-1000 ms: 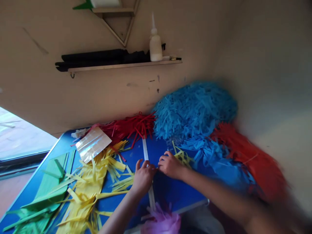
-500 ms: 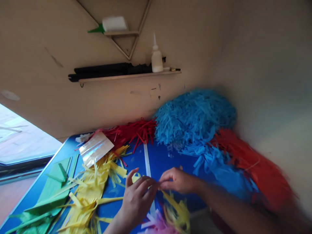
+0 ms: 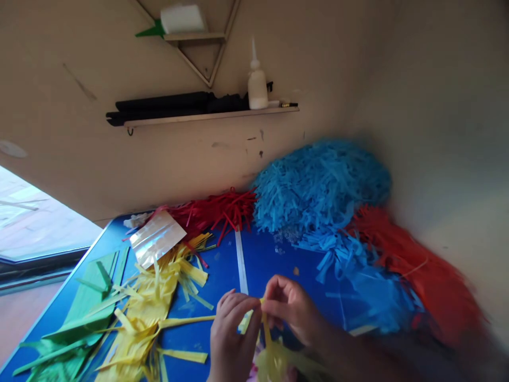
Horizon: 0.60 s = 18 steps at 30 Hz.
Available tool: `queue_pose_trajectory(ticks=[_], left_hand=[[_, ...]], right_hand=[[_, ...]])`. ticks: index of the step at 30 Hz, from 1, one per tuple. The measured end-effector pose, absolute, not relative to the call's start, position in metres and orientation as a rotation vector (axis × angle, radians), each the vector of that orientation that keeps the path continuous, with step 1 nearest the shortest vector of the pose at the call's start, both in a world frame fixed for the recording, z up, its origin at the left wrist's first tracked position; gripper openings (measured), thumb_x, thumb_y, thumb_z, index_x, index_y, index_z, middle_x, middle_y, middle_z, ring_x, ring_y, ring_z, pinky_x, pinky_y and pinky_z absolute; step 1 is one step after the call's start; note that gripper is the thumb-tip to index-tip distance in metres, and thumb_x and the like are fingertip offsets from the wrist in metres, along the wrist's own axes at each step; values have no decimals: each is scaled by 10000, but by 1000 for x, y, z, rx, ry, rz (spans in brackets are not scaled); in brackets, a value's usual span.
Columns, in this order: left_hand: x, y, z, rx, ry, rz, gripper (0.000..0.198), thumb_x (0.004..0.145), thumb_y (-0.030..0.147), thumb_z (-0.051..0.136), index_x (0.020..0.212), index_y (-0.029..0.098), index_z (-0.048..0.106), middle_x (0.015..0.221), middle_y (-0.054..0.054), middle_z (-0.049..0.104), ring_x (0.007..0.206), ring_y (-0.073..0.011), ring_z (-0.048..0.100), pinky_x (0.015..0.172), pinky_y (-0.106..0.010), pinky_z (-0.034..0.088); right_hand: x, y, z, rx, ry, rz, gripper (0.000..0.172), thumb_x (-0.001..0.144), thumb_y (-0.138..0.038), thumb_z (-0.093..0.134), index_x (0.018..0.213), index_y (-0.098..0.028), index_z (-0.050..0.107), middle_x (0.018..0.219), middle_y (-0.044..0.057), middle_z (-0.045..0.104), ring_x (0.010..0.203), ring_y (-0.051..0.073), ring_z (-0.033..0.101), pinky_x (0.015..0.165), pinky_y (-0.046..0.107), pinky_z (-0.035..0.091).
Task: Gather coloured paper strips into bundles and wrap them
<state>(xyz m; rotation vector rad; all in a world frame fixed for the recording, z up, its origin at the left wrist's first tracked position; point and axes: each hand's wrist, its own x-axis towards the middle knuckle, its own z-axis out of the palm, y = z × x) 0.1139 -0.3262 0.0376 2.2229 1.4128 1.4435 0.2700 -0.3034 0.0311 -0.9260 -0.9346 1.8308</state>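
Observation:
Near the table's front, my left hand (image 3: 234, 331) and my right hand (image 3: 292, 305) meet fingertip to fingertip. Both pinch the twisted top of a yellow paper tassel (image 3: 274, 355), whose strips hang below and look blurred. Pale yellow paper shows in the gap under my left fingers. A bit of pink paper (image 3: 254, 369) lies beneath the tassel, mostly hidden. Left of my left hand, fringed yellow paper (image 3: 149, 307) lies in a heap, with one twisted strip reaching toward that hand.
Green paper (image 3: 85, 302) lies at the left of the blue table (image 3: 214, 270). Dark red fringe (image 3: 222, 209), a shiny sheet (image 3: 157, 239), a large blue fringe pile (image 3: 318, 185) and red paper (image 3: 421, 265) line the back and right. A wall shelf (image 3: 207, 116) holds a bottle (image 3: 257, 87).
Both hands have come lower and closer to me, still pinching the tassel. My left hand is more upright, and the tassel's twisted top now shows between the fingers. The view has shifted slightly.

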Motion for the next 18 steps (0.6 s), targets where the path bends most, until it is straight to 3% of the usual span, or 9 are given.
queue_pose_trajectory(ticks=[8, 12, 15, 18], left_hand=[[103, -331, 32, 2258, 1304, 1298, 132, 869, 233, 642, 990, 267, 682, 856, -8, 739, 772, -161, 694, 942, -369, 518], [104, -330, 21, 2283, 1251, 1370, 180, 849, 176, 646, 979, 293, 694, 836, 12, 739, 764, -154, 696, 910, -332, 540], [97, -334, 15, 1991, 1338, 1422, 160, 856, 215, 621, 975, 304, 682, 939, -3, 744, 900, -183, 698, 872, -308, 562], [70, -336, 16, 1380, 1536, 1490, 109, 884, 342, 578, 941, 302, 662, 1005, -10, 731, 988, -211, 680, 865, -326, 574]], right_hand=[[273, -303, 28, -816, -1021, 1722, 281, 669, -370, 845, 706, -169, 653, 637, -37, 575, 516, 75, 488, 491, 197, 371], [265, -311, 21, -814, -1022, 1678, 267, 673, -387, 843, 709, -184, 673, 663, -35, 563, 534, 85, 480, 511, 211, 385], [271, -295, 12, -866, -1316, 1436, 216, 724, -401, 802, 762, -209, 711, 756, -1, 634, 665, 135, 575, 624, 244, 464], [299, -250, -5, -1301, -1644, 1039, 163, 871, -328, 644, 973, -219, 711, 880, 30, 695, 746, 159, 635, 691, 266, 499]])
